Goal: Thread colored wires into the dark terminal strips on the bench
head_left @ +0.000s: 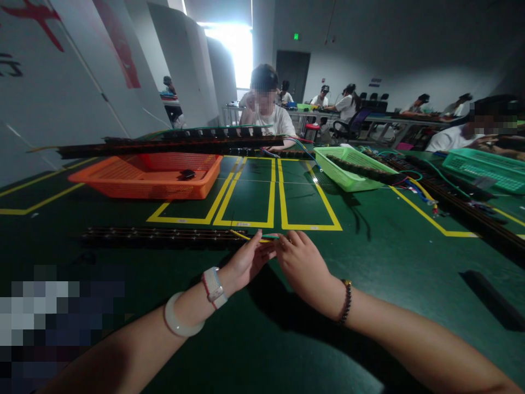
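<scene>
My left hand (243, 264) and my right hand (305, 268) meet above the green table (262, 350). Yellow and green wires (239, 235) run from the right end of a long black strip (159, 239) into my fingers. The thumb and fingers of my left hand close around these wires. Bent over at the knuckles, my right hand pinches the wires' far ends, which its fingers hide. The strip lies flat on the table, left of both hands, with shiny metal points along its length.
Behind lie an orange basket (143, 189) with long dark strips (172, 145) across its top, a light green basket (353, 183) and a teal basket (488, 171). More strips (455, 197) and a black bar (492, 301) lie right. A person (276, 120) sits opposite.
</scene>
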`<state>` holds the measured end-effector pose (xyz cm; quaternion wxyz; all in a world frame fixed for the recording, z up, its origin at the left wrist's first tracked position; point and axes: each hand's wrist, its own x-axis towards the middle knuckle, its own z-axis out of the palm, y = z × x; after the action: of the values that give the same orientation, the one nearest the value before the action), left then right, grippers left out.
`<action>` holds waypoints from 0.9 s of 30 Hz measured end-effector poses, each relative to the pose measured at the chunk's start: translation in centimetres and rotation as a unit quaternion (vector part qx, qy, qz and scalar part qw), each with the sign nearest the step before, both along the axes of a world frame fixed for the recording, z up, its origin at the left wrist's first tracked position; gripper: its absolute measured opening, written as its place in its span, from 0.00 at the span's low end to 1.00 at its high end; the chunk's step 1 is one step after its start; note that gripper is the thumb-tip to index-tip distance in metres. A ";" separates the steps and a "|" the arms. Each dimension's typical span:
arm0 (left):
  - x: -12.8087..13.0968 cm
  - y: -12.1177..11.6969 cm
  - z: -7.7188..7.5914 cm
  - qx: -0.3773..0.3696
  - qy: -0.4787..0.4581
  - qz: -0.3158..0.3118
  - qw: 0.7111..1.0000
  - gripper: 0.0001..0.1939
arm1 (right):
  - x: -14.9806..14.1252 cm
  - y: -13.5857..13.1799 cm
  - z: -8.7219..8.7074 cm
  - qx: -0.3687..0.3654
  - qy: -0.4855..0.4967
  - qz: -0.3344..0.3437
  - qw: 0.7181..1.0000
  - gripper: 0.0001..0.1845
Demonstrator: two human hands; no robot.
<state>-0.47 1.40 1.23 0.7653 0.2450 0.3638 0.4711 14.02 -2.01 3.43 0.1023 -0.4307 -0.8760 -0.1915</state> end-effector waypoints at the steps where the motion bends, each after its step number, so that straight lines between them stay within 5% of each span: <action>1: 0.0 0.0 -0.1 0.003 -0.002 -0.002 1.000 0.15 | 0.0 0.1 -0.1 0.004 0.003 -0.001 1.000 0.11; 16: -0.2 0.2 -0.4 -0.005 -0.017 -0.021 1.000 0.15 | -0.8 1.1 -1.7 0.011 0.022 0.013 1.000 0.10; 27: -0.3 0.1 -0.3 0.018 -0.007 -0.014 1.000 0.18 | 1.6 2.7 1.1 -0.060 0.137 0.036 0.988 0.08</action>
<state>-0.77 1.55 0.89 0.7698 0.2605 0.3461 0.4687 15.63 0.74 4.50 0.2023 -0.4262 -0.8787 -0.0735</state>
